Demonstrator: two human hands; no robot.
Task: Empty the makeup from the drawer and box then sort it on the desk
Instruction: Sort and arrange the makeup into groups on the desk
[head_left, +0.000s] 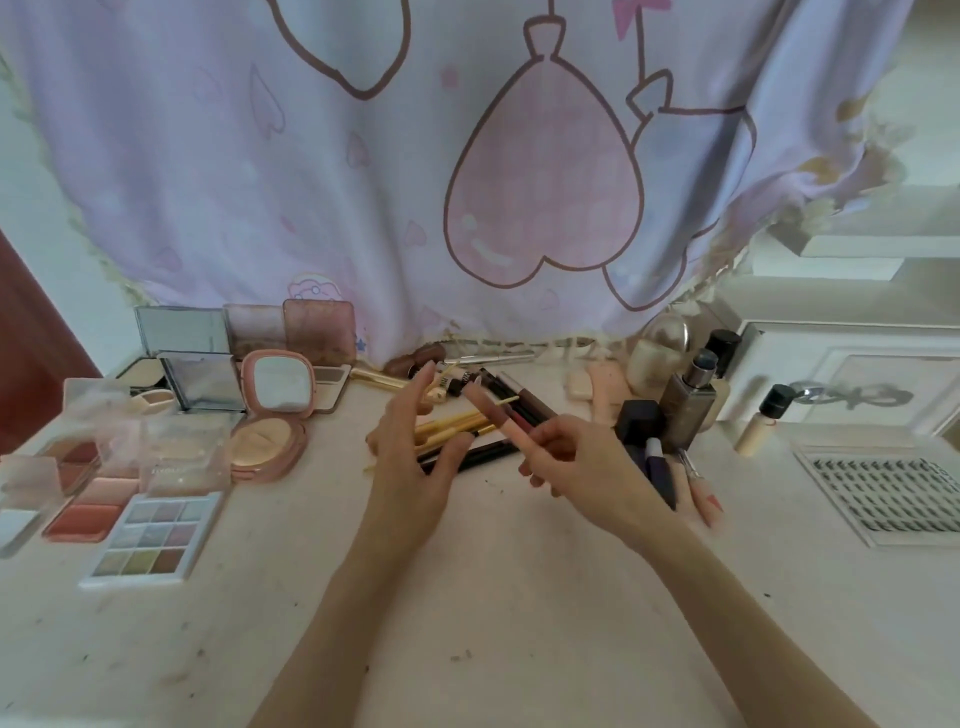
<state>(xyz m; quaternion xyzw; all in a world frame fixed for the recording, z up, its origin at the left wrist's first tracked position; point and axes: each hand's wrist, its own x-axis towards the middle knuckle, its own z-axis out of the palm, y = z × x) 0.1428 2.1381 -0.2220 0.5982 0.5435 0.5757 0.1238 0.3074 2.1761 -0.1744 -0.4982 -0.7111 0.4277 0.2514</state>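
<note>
The right hand (566, 462) holds a pink tube (493, 415) in its curled fingers. The tube looks like a lip gloss and points up and away to the left, above the desk (519, 597). The left hand (415, 457) is beside it with its fingers spread and loose, holding nothing. Its thumb is close to the tube, but I cannot tell if it touches.

Under and between both hands lies a pile of thin things: gold pencils (447, 423) and dark pencils (467, 457).

To the left of the left hand are the flat boxes of color. A round pink powder box (270, 410) stands open with its mirror up. Closer to the person is a white box with nine little colors (156, 540), and beside that a peach blush box (85, 514).

To the right of the right hand stand some bottles (691, 400) and a dark purple tube (657, 467). Farther right lies a tray of fake lashes (883, 493).

Behind it all hangs a light purple cloth (363, 182) with pink hearts.
</note>
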